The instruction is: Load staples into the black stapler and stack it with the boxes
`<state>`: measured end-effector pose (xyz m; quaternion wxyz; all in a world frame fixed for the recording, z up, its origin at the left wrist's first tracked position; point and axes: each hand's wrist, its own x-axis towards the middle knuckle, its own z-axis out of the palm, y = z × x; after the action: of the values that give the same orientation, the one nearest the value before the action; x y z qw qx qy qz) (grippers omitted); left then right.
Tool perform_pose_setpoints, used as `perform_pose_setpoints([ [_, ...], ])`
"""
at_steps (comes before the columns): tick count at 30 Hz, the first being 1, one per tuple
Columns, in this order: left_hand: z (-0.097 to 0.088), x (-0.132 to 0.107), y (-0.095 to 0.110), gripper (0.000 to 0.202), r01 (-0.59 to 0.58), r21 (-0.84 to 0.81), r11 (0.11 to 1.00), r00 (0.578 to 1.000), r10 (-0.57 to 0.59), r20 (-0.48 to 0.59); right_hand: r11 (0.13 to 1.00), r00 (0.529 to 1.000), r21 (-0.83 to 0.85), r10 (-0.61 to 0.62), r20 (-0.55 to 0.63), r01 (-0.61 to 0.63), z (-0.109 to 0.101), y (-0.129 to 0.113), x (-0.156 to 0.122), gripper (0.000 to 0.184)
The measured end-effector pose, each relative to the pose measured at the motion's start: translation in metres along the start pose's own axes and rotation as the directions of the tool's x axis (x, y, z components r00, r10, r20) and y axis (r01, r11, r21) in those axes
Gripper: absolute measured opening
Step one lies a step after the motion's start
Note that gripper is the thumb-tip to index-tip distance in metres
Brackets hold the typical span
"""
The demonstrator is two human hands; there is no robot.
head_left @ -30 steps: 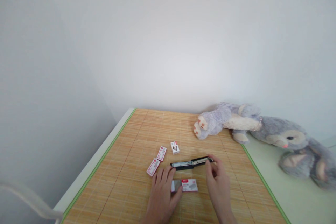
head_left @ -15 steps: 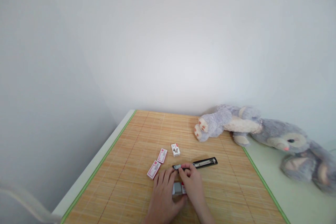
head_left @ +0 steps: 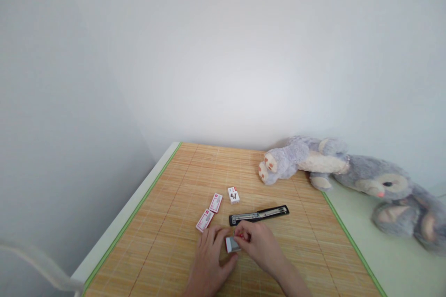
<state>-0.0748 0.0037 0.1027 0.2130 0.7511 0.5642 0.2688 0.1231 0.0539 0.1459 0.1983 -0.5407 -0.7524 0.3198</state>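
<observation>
Both my hands meet over a small staple box on the bamboo mat. My left hand lies beside the box, fingers curled against its left side. My right hand is closed over the box's right end, pinching it at a red-printed part. Just beyond the hands lies an opened black stapler, flat on the mat, touched by neither hand.
Two flat red-and-white staple boxes and a small white box lie left of the stapler. A grey plush rabbit sprawls at the back right, partly off the mat. The table's edge runs down the left beside a wall.
My right hand has drawn back from the stapler onto the staple box, which now sits a little closer to the stapler. The stapler lies free.
</observation>
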Motion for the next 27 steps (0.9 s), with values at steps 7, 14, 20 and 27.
perform_pose_setpoints([
  [7, -0.005, -0.002, -0.008, 0.026, 0.026, -0.063, 0.998, 0.999, -0.023, 0.046, 0.985, 0.988, -0.167, -0.006, 0.153, 0.032, 0.003, -0.001, -0.002, 0.012],
  [14, -0.002, 0.002, -0.011, 0.029, 0.029, -0.059, 0.998, 0.998, -0.026, 0.054, 0.987, 0.986, -0.159, 0.031, 0.162, -0.005, 0.005, -0.004, 0.001, 0.014],
  [20, -0.001, 0.003, -0.016, 0.034, 0.052, -0.061, 0.997, 0.996, -0.047, 0.082, 0.991, 0.99, -0.093, 0.101, 0.102, -0.091, -0.023, 0.019, -0.019, 0.026],
  [27, 0.002, 0.01, -0.003, 0.037, 0.041, -0.09, 0.995, 0.988, -0.026, 0.155, 0.986, 0.982, -0.091, 0.149, 0.116, -0.139, -0.023, 0.036, -0.035, 0.031],
])
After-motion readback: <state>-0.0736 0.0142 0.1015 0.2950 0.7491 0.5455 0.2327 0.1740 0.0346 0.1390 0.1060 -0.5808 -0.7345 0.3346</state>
